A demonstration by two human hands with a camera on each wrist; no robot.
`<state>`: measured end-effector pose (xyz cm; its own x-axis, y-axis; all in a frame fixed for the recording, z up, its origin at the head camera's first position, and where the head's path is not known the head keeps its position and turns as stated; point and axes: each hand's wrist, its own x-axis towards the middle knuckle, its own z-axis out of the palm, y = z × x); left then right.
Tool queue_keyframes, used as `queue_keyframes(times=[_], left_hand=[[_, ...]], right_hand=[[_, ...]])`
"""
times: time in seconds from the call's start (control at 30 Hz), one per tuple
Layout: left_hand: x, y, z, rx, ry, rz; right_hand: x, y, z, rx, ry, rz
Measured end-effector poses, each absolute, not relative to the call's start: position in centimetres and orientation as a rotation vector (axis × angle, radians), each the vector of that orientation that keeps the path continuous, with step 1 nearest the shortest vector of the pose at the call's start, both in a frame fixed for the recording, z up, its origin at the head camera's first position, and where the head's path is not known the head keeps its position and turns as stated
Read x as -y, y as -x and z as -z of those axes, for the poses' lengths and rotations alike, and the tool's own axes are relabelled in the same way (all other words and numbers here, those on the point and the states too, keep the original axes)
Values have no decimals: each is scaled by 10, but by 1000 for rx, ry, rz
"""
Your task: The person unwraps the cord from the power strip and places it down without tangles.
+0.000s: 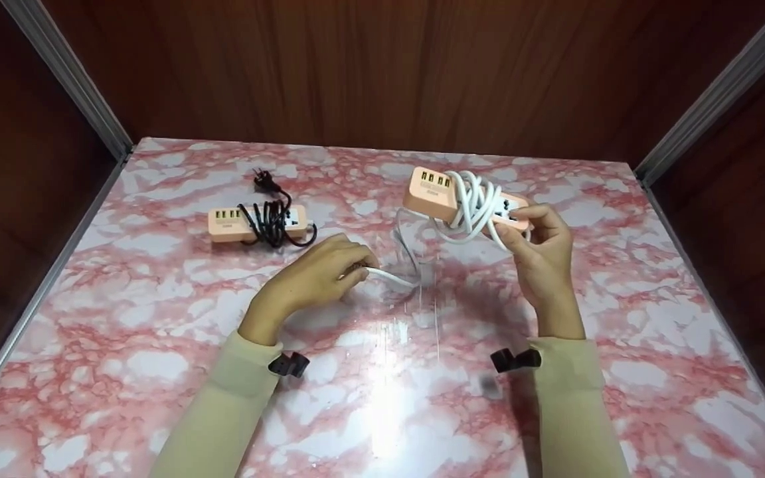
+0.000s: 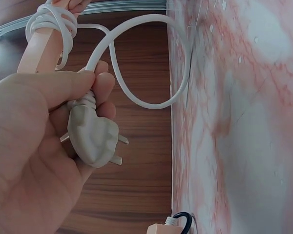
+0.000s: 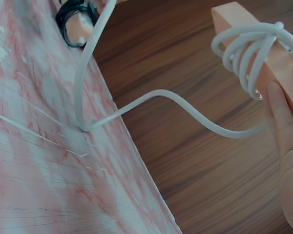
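Note:
My right hand [image 1: 545, 255] grips one end of an orange power strip [image 1: 432, 196], lifted off the table. Several turns of its white cord [image 1: 475, 202] are wound round the strip's middle. From there a loose length of cord droops toward my left hand [image 1: 319, 272]. In the left wrist view, that hand's thumb and fingers pinch the cord [image 2: 132, 24] just behind a white plug [image 2: 93, 136], whose metal prongs stick out. The right wrist view shows the fingers [image 3: 281, 114] of my right hand against the side of the strip [image 3: 234, 14].
A second orange power strip [image 1: 223, 229], wrapped in black cord [image 1: 269, 222], lies at the back left of the marbled table [image 1: 157, 411]. Its black plug [image 1: 264, 180] rests behind it. Dark wood panels [image 1: 382, 73] enclose the back and sides.

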<state>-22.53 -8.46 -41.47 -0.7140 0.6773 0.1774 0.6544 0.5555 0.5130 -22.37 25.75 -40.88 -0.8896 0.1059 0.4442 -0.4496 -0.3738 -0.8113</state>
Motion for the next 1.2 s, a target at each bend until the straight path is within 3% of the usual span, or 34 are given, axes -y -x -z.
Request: queue_keyframes(times=[0.6,1.2], left_hand=[[147,219,393,-2805,-1175,-898],[213,203,418,-2782,-1147,-812]], right_hand=[[-262,225,410,1540,-394,-2226],[-261,226,409,1599,-334,-2155]])
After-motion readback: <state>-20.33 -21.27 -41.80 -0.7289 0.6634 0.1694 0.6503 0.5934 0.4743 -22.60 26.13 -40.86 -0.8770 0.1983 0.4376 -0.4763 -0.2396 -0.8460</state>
